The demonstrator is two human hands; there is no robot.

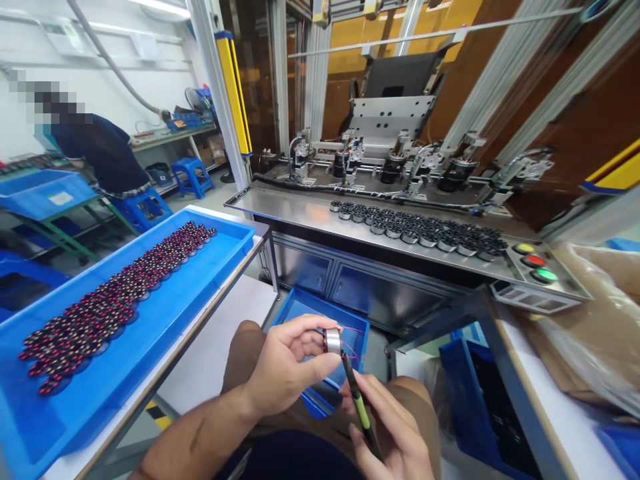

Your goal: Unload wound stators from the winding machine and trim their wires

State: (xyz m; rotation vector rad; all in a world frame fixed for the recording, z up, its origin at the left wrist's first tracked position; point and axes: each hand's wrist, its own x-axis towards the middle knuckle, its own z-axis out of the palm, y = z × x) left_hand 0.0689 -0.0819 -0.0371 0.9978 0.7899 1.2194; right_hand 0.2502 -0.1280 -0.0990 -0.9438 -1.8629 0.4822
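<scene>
Ring part (333, 341) above blue bin (310, 305)
Left grip (287, 363) pinches ring part; right grip (387, 417) wraps tool (361, 410); free room separates both from front edge of tabletop (290, 208).

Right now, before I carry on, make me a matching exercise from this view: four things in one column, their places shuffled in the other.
Things
1. Silver-sided part
2. Tool with a yellow-green band
3. Red-dotted parts
4. Rows of dark-topped parts

Places
A. On the metal ledge
B. In the right hand
C. In the long blue tray
D. In the left hand

Pairs: 1-D, 2-B, 3-C, 4-A
</scene>
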